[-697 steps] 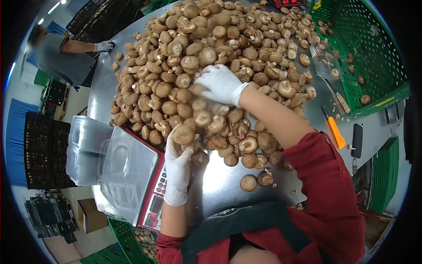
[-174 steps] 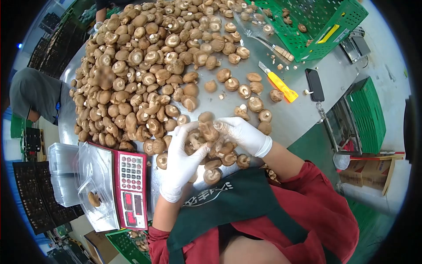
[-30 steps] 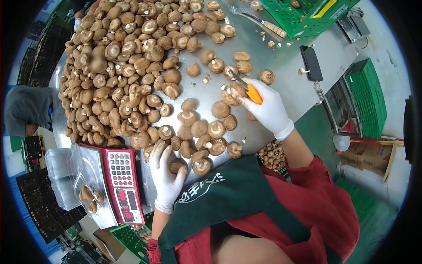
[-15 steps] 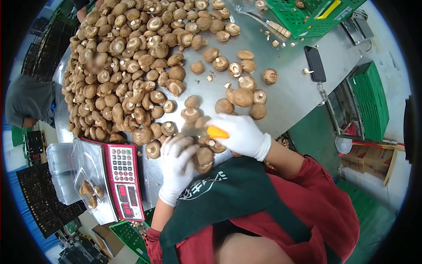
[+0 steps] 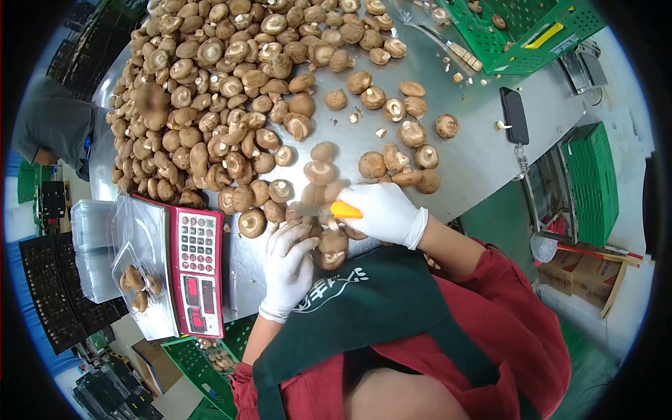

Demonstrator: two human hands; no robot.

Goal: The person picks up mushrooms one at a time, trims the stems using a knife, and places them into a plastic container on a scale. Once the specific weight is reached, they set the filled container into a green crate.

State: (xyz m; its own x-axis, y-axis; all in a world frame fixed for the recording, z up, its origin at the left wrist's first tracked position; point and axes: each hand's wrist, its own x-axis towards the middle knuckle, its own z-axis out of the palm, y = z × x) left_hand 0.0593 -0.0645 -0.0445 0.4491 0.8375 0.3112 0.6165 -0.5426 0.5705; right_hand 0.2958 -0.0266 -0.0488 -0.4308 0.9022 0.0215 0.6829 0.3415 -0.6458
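My right hand [image 5: 385,213], in a white glove, is closed on an orange-handled tool [image 5: 346,210] whose far end is blurred. Gloved in white too, my left hand [image 5: 288,262] has its fingers curled round a brown mushroom [image 5: 297,229] at the table's near edge. Just right of those fingers sits a larger mushroom [image 5: 332,250], close to the green apron. A few mushrooms lie beyond my hands, partly smeared. To the upper left spreads a big heap of mushrooms [image 5: 203,98] on the metal table [image 5: 470,150].
A red scale [image 5: 198,273] holds a plastic tray with several mushrooms, beside stacked clear boxes [image 5: 94,252]. Toward the right are a phone [image 5: 514,115], a wooden-handled tool [image 5: 463,56] and a green crate [image 5: 521,42]. Another person [image 5: 56,122] stands at the far left.
The whole view has shifted a little, so table items appear lower and further right. Both hands stay close together, my left on a mushroom and my right on the orange tool.
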